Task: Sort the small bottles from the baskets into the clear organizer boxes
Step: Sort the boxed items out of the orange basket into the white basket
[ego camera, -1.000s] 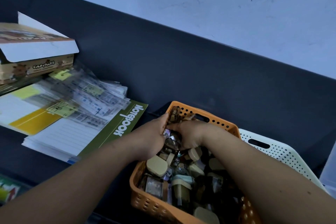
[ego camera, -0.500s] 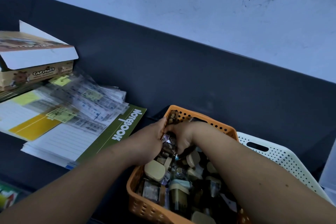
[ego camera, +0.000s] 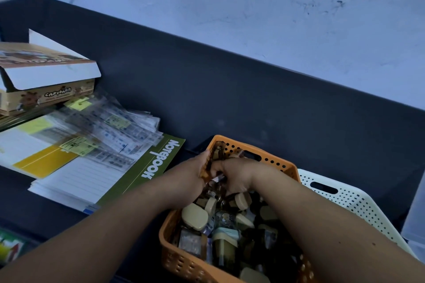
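Left hand (ego camera: 190, 176) and right hand (ego camera: 236, 178) meet above the dark counter (ego camera: 299, 133), inside the orange basket (ego camera: 184, 264) beside a white basket (ego camera: 358, 204). The left pinches an amber bottle (ego camera: 207, 164), while the right curls among heaped small bottles (ego camera: 195, 216) (grip unclear).

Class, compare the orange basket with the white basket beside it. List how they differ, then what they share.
The orange basket has fewer, larger holes; the white basket has many fine ones. The left hand and right hand are both in the orange basket, among its small bottles; neither is in the white basket, whose inside is hidden. Shared: perforated walls and a slot handle.
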A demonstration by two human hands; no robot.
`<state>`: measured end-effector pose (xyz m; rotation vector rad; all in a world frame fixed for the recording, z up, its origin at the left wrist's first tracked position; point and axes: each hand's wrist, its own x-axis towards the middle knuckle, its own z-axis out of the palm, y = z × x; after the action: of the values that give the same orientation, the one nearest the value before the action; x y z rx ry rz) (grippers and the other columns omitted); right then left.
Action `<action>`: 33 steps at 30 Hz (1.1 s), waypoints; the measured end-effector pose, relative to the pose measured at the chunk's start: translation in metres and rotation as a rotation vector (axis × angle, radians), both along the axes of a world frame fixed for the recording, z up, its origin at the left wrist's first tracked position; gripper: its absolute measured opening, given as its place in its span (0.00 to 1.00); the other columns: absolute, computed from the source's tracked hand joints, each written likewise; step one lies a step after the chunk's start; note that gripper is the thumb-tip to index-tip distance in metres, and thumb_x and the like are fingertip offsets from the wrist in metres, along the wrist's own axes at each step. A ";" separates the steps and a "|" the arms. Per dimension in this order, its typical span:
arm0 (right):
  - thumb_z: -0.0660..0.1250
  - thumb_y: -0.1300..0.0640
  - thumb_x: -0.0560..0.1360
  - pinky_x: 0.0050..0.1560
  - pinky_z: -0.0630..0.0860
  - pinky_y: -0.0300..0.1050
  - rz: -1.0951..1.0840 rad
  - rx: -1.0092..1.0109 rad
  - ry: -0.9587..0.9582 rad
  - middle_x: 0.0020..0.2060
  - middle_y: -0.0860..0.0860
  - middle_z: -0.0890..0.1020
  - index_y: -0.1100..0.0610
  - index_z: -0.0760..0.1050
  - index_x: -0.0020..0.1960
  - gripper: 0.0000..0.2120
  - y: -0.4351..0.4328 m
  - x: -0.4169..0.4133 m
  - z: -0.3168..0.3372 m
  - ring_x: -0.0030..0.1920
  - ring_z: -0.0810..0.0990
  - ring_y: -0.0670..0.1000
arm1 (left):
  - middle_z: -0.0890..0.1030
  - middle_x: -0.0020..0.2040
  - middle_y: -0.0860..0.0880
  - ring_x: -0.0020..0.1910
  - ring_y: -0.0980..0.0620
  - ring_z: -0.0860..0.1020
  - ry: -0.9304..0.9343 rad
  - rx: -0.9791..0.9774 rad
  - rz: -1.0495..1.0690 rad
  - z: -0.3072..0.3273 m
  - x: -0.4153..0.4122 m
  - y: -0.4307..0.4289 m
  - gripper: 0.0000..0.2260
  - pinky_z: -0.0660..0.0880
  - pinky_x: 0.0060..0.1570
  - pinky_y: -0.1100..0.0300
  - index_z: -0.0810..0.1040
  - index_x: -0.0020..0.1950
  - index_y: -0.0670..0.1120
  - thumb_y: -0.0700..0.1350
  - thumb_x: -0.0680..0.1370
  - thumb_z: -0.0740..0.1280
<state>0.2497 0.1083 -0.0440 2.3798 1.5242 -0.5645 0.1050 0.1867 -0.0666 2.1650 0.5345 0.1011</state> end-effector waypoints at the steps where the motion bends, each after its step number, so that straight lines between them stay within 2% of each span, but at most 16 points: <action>1: 0.71 0.57 0.73 0.54 0.75 0.47 -0.010 0.062 0.036 0.54 0.50 0.77 0.50 0.71 0.62 0.19 -0.005 0.003 0.000 0.54 0.76 0.52 | 0.60 0.77 0.52 0.72 0.52 0.64 0.000 -0.002 -0.001 0.001 -0.001 0.000 0.32 0.65 0.70 0.54 0.47 0.78 0.56 0.37 0.80 0.56; 3: 0.68 0.57 0.75 0.53 0.75 0.48 -0.050 0.179 0.114 0.50 0.47 0.76 0.48 0.74 0.59 0.14 -0.015 0.011 -0.002 0.50 0.76 0.51 | 0.59 0.77 0.53 0.72 0.53 0.63 -0.001 -0.002 -0.003 0.003 -0.001 -0.001 0.31 0.64 0.70 0.54 0.47 0.79 0.56 0.37 0.80 0.57; 5: 0.66 0.55 0.77 0.54 0.76 0.48 -0.104 0.270 0.178 0.49 0.46 0.77 0.45 0.76 0.57 0.10 -0.023 0.017 -0.004 0.49 0.77 0.50 | 0.62 0.76 0.53 0.69 0.53 0.67 -0.011 -0.001 -0.012 0.007 -0.003 -0.004 0.29 0.66 0.68 0.56 0.50 0.78 0.55 0.38 0.81 0.57; 8: 0.64 0.53 0.78 0.57 0.76 0.54 -0.153 0.418 0.259 0.48 0.46 0.82 0.42 0.77 0.53 0.07 -0.037 0.022 -0.003 0.50 0.80 0.50 | 0.72 0.66 0.55 0.53 0.57 0.74 -0.031 -0.013 -0.027 0.012 -0.004 -0.009 0.27 0.69 0.53 0.63 0.54 0.77 0.57 0.38 0.81 0.56; 11: 0.64 0.52 0.78 0.55 0.76 0.56 -0.191 0.585 0.332 0.46 0.49 0.83 0.43 0.77 0.51 0.06 -0.058 0.022 0.005 0.49 0.80 0.54 | 0.75 0.63 0.52 0.46 0.59 0.74 -0.022 -0.049 -0.005 0.011 -0.003 -0.007 0.29 0.70 0.42 0.67 0.55 0.74 0.62 0.37 0.80 0.56; 13: 0.64 0.54 0.78 0.48 0.76 0.56 -0.233 0.721 0.384 0.43 0.53 0.82 0.47 0.77 0.53 0.06 -0.078 0.022 0.017 0.43 0.79 0.57 | 0.73 0.66 0.51 0.45 0.59 0.75 0.001 -0.049 0.016 0.010 -0.003 -0.005 0.31 0.71 0.40 0.65 0.52 0.77 0.59 0.35 0.80 0.56; 15: 0.63 0.60 0.79 0.45 0.74 0.52 -0.294 0.850 0.395 0.41 0.53 0.81 0.53 0.77 0.52 0.06 -0.103 0.025 0.032 0.41 0.78 0.52 | 0.71 0.68 0.52 0.48 0.58 0.76 0.011 -0.053 0.014 0.009 -0.002 -0.004 0.33 0.73 0.41 0.63 0.49 0.78 0.59 0.35 0.79 0.56; 17: 0.62 0.63 0.79 0.44 0.74 0.47 -0.369 0.928 0.349 0.40 0.52 0.80 0.55 0.77 0.50 0.07 -0.133 0.030 0.045 0.40 0.77 0.48 | 0.72 0.67 0.53 0.48 0.57 0.77 0.016 -0.052 0.021 0.009 -0.002 -0.004 0.33 0.75 0.40 0.61 0.49 0.77 0.60 0.35 0.79 0.56; 20: 0.60 0.62 0.79 0.37 0.73 0.46 -0.493 0.907 0.212 0.36 0.52 0.79 0.53 0.77 0.48 0.07 -0.178 0.038 0.053 0.35 0.76 0.49 | 0.74 0.64 0.53 0.51 0.54 0.78 0.020 -0.036 0.030 0.005 0.001 0.000 0.33 0.78 0.49 0.55 0.50 0.77 0.60 0.36 0.79 0.57; 23: 0.61 0.56 0.80 0.37 0.73 0.48 -0.539 0.652 -0.097 0.33 0.49 0.79 0.50 0.78 0.46 0.08 -0.208 0.047 0.047 0.36 0.78 0.54 | 0.75 0.62 0.53 0.53 0.53 0.78 0.043 -0.011 0.032 0.002 0.001 0.001 0.33 0.77 0.54 0.53 0.50 0.77 0.61 0.37 0.79 0.58; 24: 0.62 0.54 0.79 0.39 0.72 0.47 -0.558 0.563 -0.152 0.34 0.48 0.80 0.50 0.79 0.49 0.07 -0.212 0.046 0.045 0.38 0.79 0.54 | 0.75 0.62 0.54 0.52 0.53 0.78 0.044 -0.013 0.027 0.002 0.001 0.001 0.33 0.78 0.53 0.52 0.50 0.77 0.62 0.38 0.79 0.58; 26: 0.63 0.46 0.78 0.43 0.70 0.44 -0.598 0.448 -0.253 0.44 0.47 0.82 0.49 0.78 0.58 0.12 -0.210 0.043 0.042 0.45 0.79 0.51 | 0.74 0.64 0.54 0.52 0.54 0.78 0.047 -0.016 0.030 0.003 0.000 0.001 0.33 0.78 0.52 0.54 0.50 0.77 0.62 0.38 0.79 0.57; 28: 0.62 0.42 0.78 0.45 0.70 0.44 -0.552 0.477 -0.337 0.52 0.48 0.82 0.47 0.77 0.58 0.13 -0.192 0.034 0.045 0.50 0.78 0.51 | 0.73 0.63 0.55 0.50 0.54 0.78 0.044 -0.023 0.029 0.005 0.000 -0.001 0.32 0.76 0.46 0.58 0.49 0.78 0.60 0.37 0.80 0.57; 30: 0.61 0.46 0.79 0.45 0.72 0.44 -0.421 0.587 -0.318 0.50 0.49 0.82 0.47 0.77 0.52 0.09 -0.163 0.019 0.047 0.49 0.78 0.51 | 0.73 0.60 0.55 0.49 0.54 0.78 0.033 -0.033 0.020 0.007 -0.001 -0.003 0.32 0.74 0.42 0.60 0.49 0.78 0.59 0.37 0.80 0.56; 33: 0.60 0.53 0.80 0.49 0.72 0.42 -0.248 0.572 -0.110 0.51 0.49 0.82 0.51 0.79 0.55 0.10 -0.112 0.000 0.040 0.52 0.78 0.51 | 0.72 0.55 0.57 0.47 0.55 0.78 0.010 -0.059 0.023 0.009 -0.003 -0.006 0.31 0.72 0.38 0.63 0.50 0.78 0.59 0.36 0.80 0.56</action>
<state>0.2501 -0.0038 -0.0037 2.9909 1.5014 -0.0284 0.1018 0.1812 -0.0572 2.1036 0.5608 0.0862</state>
